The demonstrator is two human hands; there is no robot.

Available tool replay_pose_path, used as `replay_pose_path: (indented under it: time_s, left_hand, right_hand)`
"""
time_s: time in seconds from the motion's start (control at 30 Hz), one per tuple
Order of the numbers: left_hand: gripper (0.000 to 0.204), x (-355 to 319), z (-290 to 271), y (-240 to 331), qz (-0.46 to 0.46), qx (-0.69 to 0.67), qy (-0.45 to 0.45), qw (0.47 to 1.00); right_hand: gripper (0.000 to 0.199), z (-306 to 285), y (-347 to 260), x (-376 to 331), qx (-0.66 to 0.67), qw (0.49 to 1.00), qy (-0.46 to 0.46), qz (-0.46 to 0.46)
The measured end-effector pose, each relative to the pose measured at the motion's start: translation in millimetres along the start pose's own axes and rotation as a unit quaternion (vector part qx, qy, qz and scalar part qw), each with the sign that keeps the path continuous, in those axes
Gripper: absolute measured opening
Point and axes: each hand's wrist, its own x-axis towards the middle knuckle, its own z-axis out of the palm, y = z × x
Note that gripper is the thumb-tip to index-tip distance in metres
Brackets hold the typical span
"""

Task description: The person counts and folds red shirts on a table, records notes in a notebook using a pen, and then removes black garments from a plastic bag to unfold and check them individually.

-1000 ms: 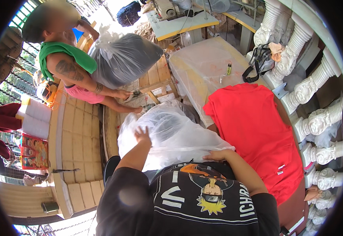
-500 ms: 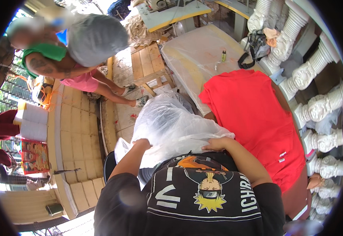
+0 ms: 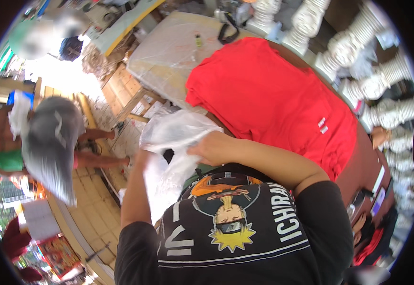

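A clear plastic bag [image 3: 176, 130] with something white inside hangs in front of my chest. My right hand [image 3: 211, 148] is closed on its upper edge. My left hand [image 3: 143, 154] reaches into or behind the bag from the left, and the plastic hides its fingers. Just right of the bag, a red shirt [image 3: 273, 99] lies spread flat on the table. My black printed shirt fills the lower middle of the view.
Another person at the left carries a large grey plastic sack [image 3: 50, 142]. A plastic-wrapped table [image 3: 173, 52] stands beyond the red shirt. White balusters [image 3: 373, 80] line the right side. Wooden pallets [image 3: 128, 92] and tiled floor lie at the left.
The bag has been gathered smaller and drawn closer to my chest. My right hand moved onto its top. The other person with the grey sack shifted lower left in view.
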Motion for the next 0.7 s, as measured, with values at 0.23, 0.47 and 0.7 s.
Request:
replay_pose_path:
  time_s: [0.23, 0.47, 0.7]
  left_hand:
    - [0.042, 88, -207, 52, -0.049, -0.264, 0.31, 0.912]
    - [0.063, 137, -39, 182, 0.39, 0.123, 0.411, 0.815]
    - [0.083, 96, 175, 199, 0.587, 0.472, -0.172, 0.636]
  right_hand:
    - [0.033, -7, 14, -26, -0.028, 0.95, 0.312, -0.021]
    - [0.03, -3, 68, -168, -0.04, 0.811, 0.406, 0.42]
    - [0.035, 40, 15, -236, 0.047, 0.541, 0.482, 0.687]
